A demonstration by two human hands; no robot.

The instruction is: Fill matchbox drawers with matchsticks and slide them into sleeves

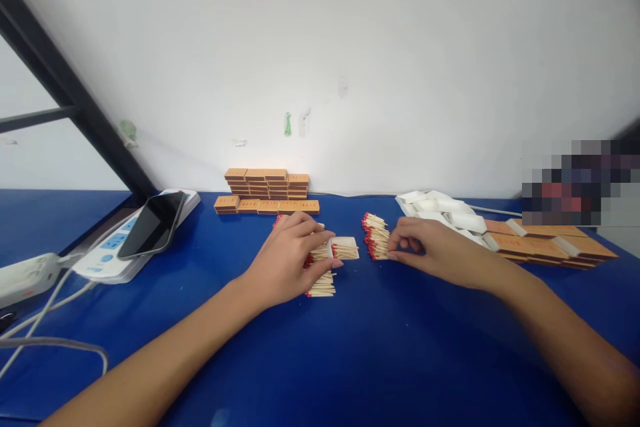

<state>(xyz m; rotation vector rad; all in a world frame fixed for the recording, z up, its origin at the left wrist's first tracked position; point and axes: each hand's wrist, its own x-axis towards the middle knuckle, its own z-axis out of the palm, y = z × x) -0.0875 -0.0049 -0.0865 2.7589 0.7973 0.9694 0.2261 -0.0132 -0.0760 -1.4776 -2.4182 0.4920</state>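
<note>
- L hand [290,257]: pinching white tray [344,240], long axis L-R
- R hand [420,243]: curled at R edge of match pile [374,235], can't tell if pinching
- pile nearer R hand

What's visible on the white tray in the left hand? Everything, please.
The tray is small, white, rectangular and open-topped, with low, thin walls that look like card. It is partly filled with matches, red heads toward the left hand. That hand's thumb and fingers hold it near its left end. It sits just right of the loose matches by that hand. Whether it rests on the blue table or is slightly raised, I can't tell.
</note>
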